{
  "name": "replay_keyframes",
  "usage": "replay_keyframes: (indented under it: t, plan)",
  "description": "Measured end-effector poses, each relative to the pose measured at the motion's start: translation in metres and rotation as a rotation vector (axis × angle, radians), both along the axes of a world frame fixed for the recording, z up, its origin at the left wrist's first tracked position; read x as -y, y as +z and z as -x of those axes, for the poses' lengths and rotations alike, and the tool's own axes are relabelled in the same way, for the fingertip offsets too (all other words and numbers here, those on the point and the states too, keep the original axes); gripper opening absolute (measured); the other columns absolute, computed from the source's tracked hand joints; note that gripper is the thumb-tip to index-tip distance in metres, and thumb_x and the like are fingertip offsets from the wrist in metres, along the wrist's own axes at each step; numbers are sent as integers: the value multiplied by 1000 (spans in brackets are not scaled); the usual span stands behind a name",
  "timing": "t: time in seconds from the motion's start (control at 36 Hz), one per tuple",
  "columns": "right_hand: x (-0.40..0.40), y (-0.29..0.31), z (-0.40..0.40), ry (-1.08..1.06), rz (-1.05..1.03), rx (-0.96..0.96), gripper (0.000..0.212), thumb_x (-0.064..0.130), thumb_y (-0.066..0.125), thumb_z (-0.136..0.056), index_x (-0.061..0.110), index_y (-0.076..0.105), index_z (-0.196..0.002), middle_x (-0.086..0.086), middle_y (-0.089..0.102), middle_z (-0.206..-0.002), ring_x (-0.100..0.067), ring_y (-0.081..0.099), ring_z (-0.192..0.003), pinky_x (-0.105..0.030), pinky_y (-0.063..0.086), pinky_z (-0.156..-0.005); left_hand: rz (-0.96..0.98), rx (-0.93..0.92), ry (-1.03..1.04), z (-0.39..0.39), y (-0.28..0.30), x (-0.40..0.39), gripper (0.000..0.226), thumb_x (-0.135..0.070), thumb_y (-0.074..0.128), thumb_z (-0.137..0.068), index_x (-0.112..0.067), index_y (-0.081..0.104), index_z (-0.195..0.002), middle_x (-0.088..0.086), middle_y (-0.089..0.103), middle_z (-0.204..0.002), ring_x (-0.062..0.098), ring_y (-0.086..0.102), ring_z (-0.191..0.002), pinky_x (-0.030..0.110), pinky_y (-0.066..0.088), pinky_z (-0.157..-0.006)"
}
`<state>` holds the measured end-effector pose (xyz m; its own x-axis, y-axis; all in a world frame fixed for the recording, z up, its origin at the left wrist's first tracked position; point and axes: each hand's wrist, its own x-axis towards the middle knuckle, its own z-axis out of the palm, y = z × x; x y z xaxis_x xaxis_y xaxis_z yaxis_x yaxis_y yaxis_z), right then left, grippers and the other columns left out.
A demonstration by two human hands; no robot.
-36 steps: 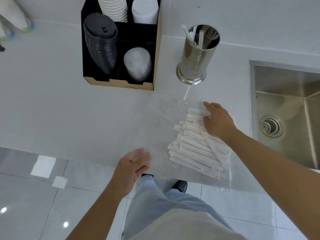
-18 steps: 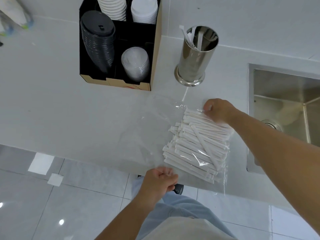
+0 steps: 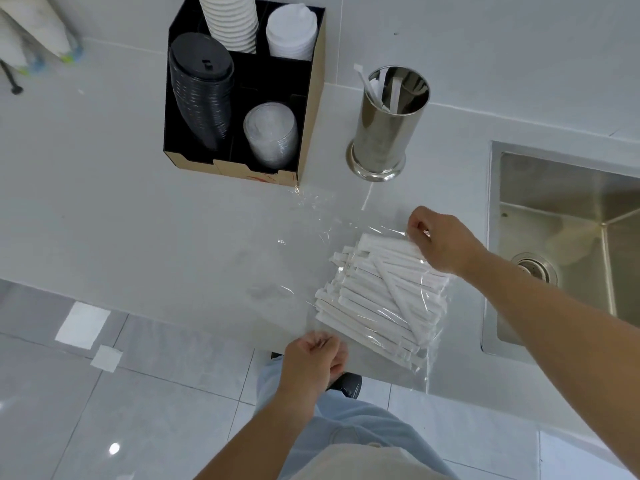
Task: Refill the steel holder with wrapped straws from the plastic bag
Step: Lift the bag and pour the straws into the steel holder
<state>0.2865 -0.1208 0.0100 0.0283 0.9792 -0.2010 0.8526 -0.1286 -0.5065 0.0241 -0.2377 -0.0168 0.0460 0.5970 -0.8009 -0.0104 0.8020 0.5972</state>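
At the far right corner of the clear plastic bag, the right hand pinches the film with fingers and thumb curled closed on it. The left hand pinches the near left edge of the same bag at the counter's front edge, fingers likewise curled shut on the film. The bag lies flat on the white countertop between the two grips.

The bundle of white paper-wrapped straws sits inside the bag, toward its right half, just below the right hand's knuckles and to the upper right of the left hand. The straws lie roughly parallel in one stack; one straw lies diagonally across the top. The exact count cannot be told; there are several dozen.

One cylindrical polished steel holder stands upright beyond the bag, well apart from both hands. It contains about three wrapped straws.

One black-lined cardboard organiser stands left of the holder with four stacks: black lids, white ribbed cups, white lids, clear lids. One stainless steel sink is set into the counter at right.

Compared with one second ago, the right hand has moved from resting flat on the bundle to pinching the bag corner, and the left hand, formerly open in the air, has closed on the near edge.
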Motion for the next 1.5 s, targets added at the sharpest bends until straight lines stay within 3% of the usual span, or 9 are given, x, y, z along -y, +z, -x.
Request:
replay_keyframes:
  t: [0.17,0.25,0.39,0.56,0.78,0.94,1.06,1.31,1.5]
  plan:
    - [11,21,-4,49,-33,-33,10,14,50,-97,12,55,-88,-5,60,-68,-25,53,-59,-34,46,-59,-25,45,59,-2,-1,-3,19,0,54,-93,17,62,-91,16,46,-74,25,48,-78,24,56,-70]
    - [13,34,-7,68,-55,-32,10,14,51,-97,13,56,-88,-3,59,-66,-19,50,-56,-31,44,-57,-27,131,85,-6,0,-7,15,-3,51,-97,3,61,-87,15,60,-82,17,61,-77,18,55,-66]
    - [14,56,-7,77,-128,-33,10,17,52,-97,14,55,-88,-4,59,-64,-23,52,-56,-21,39,-52,21,307,227,-9,0,-13,13,-13,51,-100,-7,62,-96,0,78,-92,13,72,-95,26,57,-79]
    - [10,83,-2,64,-220,4,9,17,52,-97,18,54,-88,2,53,-55,-20,49,-49,-27,38,-48,30,424,297,-7,-1,-28,15,-17,50,-101,-9,58,-91,7,78,-92,17,75,-92,28,58,-73]
    - [-4,136,13,76,-374,36,8,14,57,-96,8,61,-92,3,46,-48,-10,39,-41,-27,36,-48,30,572,368,-4,8,-63,14,-14,51,-100,-10,57,-88,6,68,-79,23,74,-83,41,52,-90]
    - [-19,180,26,115,-445,43,7,14,59,-94,12,62,-89,5,40,-44,-15,39,-48,-14,31,-46,-44,681,370,-6,21,-88,12,-19,59,-91,-14,62,-81,1,71,-75,19,74,-75,38,52,-82]
    - [-27,206,32,117,-465,36,8,16,58,-94,17,60,-86,4,40,-43,-17,34,-44,-29,36,-46,-97,752,336,-6,29,-107,18,-26,59,-90,-16,73,-95,3,76,-104,24,73,-99,39,53,-83]
    - [-40,266,52,131,-477,100,13,15,54,-93,19,59,-81,20,51,-45,-11,43,-42,-25,37,-46,-201,868,243,-13,54,-144,29,-31,55,-93,-24,70,-116,4,66,-131,20,65,-117,41,51,-90]
    - [-48,309,71,104,-511,166,17,15,54,-93,22,57,-78,19,51,-44,-10,44,-43,-22,38,-47,-286,1049,212,-18,77,-165,64,-64,62,-80,-22,62,-129,4,71,-121,24,66,-115,42,57,-86]
